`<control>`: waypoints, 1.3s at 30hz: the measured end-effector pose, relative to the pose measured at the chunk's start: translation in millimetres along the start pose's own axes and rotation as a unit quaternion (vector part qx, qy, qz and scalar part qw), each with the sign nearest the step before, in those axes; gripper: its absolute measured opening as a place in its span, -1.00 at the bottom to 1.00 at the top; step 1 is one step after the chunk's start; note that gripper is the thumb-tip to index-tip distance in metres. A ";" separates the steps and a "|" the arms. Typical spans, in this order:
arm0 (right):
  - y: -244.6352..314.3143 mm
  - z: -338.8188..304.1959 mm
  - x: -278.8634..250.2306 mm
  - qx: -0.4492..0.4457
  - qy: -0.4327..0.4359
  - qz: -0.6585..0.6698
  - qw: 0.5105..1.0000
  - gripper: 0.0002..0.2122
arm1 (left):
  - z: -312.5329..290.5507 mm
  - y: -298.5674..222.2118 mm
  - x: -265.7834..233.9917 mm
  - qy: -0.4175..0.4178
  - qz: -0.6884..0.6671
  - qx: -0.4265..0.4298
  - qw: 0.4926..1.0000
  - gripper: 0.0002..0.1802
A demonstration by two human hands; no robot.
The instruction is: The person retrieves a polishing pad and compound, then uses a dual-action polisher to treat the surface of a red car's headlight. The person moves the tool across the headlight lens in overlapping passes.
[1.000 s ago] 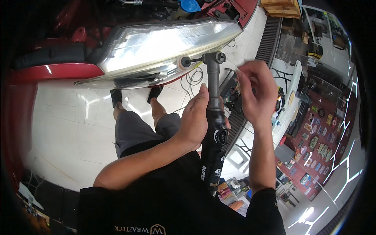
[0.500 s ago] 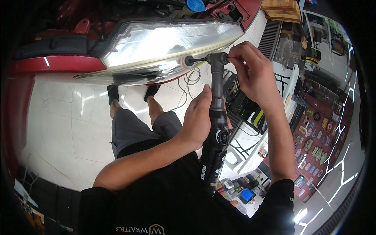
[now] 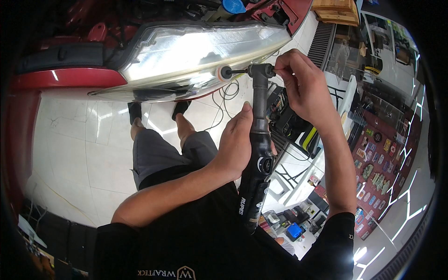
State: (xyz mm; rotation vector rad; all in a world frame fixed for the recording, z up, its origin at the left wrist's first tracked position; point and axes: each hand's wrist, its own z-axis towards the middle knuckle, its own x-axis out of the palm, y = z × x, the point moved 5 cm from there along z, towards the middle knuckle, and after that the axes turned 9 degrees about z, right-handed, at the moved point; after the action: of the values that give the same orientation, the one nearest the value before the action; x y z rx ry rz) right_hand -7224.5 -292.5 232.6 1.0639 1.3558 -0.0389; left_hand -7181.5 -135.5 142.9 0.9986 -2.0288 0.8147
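Note:
My left hand (image 3: pixel 237 142) is wrapped round the neck of a black cordless polisher (image 3: pixel 259 112), which stands roughly upright in the view. From its angled head, a thin dark shaft (image 3: pixel 239 72) runs left to a small round pad (image 3: pixel 222 73) with a white and orange edge. The pad is right by the lower edge of a car headlight (image 3: pixel 186 51); whether they touch I cannot tell. My right hand (image 3: pixel 305 86) pinches at the right end of the polisher head, opposite the shaft. What its fingertips hold there is too small and hidden to make out.
The red car's bumper (image 3: pixel 70 78) and open engine bay lie at the upper left, with a blue cap (image 3: pixel 233 6) nearby. A cable (image 3: pixel 226 100) coils on the tiled floor. To the right are a white table (image 3: pixel 343 114), a wooden box (image 3: pixel 336 11) and a blue container (image 3: pixel 294 231).
The polisher head and my right hand have shifted very slightly to the right. My left hand keeps its grip, and the pad stays beside the headlight.

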 end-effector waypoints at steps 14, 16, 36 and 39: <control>-11.0 -43.3 -5.9 0.178 -0.163 0.230 0.943 -0.93 | -1.3 0.2 2.8 -0.012 -0.004 -0.011 1.000 -0.38; -7.7 -73.4 5.4 0.289 -0.205 0.380 0.855 -0.85 | -0.4 -0.5 2.4 -0.011 -0.008 -0.007 1.000 -0.41; 97.0 -182.6 112.8 0.359 -0.156 0.691 0.608 -0.44 | 0.6 2.1 4.0 -0.003 -0.024 -0.007 1.000 -0.39; 98.5 -184.4 113.1 0.354 -0.145 0.703 0.599 -0.45 | -0.3 1.6 3.8 -0.004 0.005 -0.007 1.000 -0.38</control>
State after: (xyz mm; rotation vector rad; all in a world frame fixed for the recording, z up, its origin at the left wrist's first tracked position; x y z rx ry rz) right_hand -7275.2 -60.3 228.9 2.4362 -0.1903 0.4423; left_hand -7184.3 -135.9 145.8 0.9856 -2.0462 0.8020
